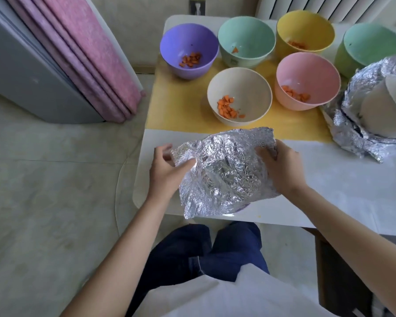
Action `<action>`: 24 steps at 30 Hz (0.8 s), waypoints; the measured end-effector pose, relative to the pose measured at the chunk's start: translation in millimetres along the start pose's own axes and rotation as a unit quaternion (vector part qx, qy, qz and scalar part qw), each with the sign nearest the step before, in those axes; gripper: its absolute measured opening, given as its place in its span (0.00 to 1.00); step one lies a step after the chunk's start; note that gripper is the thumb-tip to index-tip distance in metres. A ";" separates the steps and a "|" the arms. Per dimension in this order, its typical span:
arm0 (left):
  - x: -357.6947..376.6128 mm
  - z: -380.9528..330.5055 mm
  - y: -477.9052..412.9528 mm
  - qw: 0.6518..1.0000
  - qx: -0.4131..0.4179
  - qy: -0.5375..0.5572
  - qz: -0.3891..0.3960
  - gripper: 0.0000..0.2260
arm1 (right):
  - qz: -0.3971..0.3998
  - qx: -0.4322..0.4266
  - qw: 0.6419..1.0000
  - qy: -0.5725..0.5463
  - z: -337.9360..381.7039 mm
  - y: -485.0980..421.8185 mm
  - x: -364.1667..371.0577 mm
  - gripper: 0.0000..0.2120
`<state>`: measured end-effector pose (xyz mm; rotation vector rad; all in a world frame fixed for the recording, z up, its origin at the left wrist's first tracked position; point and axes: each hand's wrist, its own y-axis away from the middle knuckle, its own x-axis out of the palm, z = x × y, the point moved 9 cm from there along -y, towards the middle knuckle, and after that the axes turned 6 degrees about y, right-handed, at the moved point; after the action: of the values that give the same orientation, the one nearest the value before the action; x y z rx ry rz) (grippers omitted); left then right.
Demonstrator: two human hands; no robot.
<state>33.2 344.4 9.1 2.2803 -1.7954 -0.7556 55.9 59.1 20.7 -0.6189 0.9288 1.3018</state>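
A crumpled sheet of aluminium foil (224, 170) covers something rounded at the near edge of the white table (343, 179); a sliver of purple shows under its lower right edge. My left hand (167, 172) pinches the foil's left side with thumb and fingers. My right hand (281, 165) grips the foil's right upper edge, fingers curled over it. Behind stand open bowls holding orange carrot pieces: purple (189, 52), teal (246, 40), yellow (305, 30), cream (239, 94) and pink (308, 80).
A green bowl (373, 44) stands at the far right. A white bowl half wrapped in foil (375, 110) lies tilted at the right edge. A yellow mat (174, 104) lies under the bowls. A pink curtain (82, 53) and a grey panel stand left of the table.
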 end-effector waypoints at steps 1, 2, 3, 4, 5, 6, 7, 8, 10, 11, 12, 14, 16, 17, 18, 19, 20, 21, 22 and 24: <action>1.6 10.3 5.6 0.999 -0.026 0.031 -0.004 0.22 | -0.004 -0.001 1.000 -0.001 -1.3 0.0 1.2 0.15; 3.6 21.5 10.4 0.997 -0.048 0.064 -0.002 0.19 | -0.009 -0.005 1.000 -0.001 -0.9 0.7 1.4 0.15; 6.3 27.4 16.2 0.994 -0.059 0.091 0.002 0.15 | -0.012 -0.007 1.000 0.003 -0.7 1.7 1.8 0.15; 8.3 31.8 21.2 0.993 -0.062 0.103 0.004 0.11 | -0.015 -0.011 1.000 0.009 -0.4 3.1 2.2 0.15; 9.1 36.2 24.4 0.993 -0.061 0.100 -0.001 0.10 | -0.019 -0.013 1.000 0.014 -0.9 4.2 2.8 0.15; 8.3 40.0 25.7 0.994 -0.056 0.096 -0.014 0.11 | -0.021 -0.014 0.999 0.021 -1.5 5.4 3.4 0.14; 6.4 42.6 25.5 0.994 -0.046 0.091 -0.030 0.12 | -0.022 -0.014 0.999 0.024 -2.6 6.1 4.3 0.13; 3.5 43.1 24.9 0.995 -0.032 0.085 -0.048 0.13 | -0.023 -0.015 0.999 0.025 -2.9 7.1 4.6 0.12; -1.9 39.2 23.6 0.996 0.005 0.049 -0.076 0.13 | -0.022 -0.010 1.000 0.019 -4.7 8.8 6.8 0.12; -3.9 35.8 23.8 0.996 0.024 0.023 -0.085 0.13 | -0.020 -0.004 1.000 0.014 -6.3 9.9 8.4 0.12; -5.4 32.1 24.7 0.995 0.044 -0.002 -0.091 0.14 | -0.018 0.000 1.000 0.006 -7.0 11.2 10.0 0.12; -7.4 22.4 29.1 0.990 0.087 -0.043 -0.101 0.16 | -0.011 0.008 1.000 -0.012 -8.3 13.0 14.3 0.12; -6.2 17.1 32.6 0.986 0.116 -0.069 -0.103 0.19 | -0.003 0.008 1.000 -0.017 -8.5 14.4 18.4 0.11; -5.1 17.0 33.2 0.984 0.126 -0.077 -0.101 0.19 | -0.001 0.006 1.000 -0.018 -9.1 15.1 20.3 0.12; -3.7 17.0 33.5 0.982 0.133 -0.085 -0.099 0.19 | 0.001 0.008 1.000 -0.019 -9.6 15.9 21.3 0.12; -2.8 19.1 32.7 0.982 0.136 -0.092 -0.097 0.18 | 0.002 0.014 1.000 -0.021 -11.3 16.6 22.3 0.13; -2.1 21.5 32.1 0.981 0.137 -0.097 -0.094 0.18 | 0.002 0.023 0.999 -0.026 -13.9 17.7 22.7 0.13; -1.6 24.4 31.3 0.982 0.134 -0.100 -0.090 0.17 | 0.005 0.034 0.999 -0.029 -17.6 18.4 24.3 0.13; -0.9 26.9 30.5 0.982 0.132 -0.102 -0.085 0.16 | 0.008 0.040 0.999 -0.031 -20.1 19.3 25.7 0.13; -0.4 31.2 29.2 0.984 0.130 -0.099 -0.077 0.15 | 0.015 0.046 0.998 -0.029 -21.9 21.1 27.9 0.15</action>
<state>-6.8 342.8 -5.7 2.6197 -1.9203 -0.8434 30.5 59.7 -11.9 -0.4966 0.9479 1.2890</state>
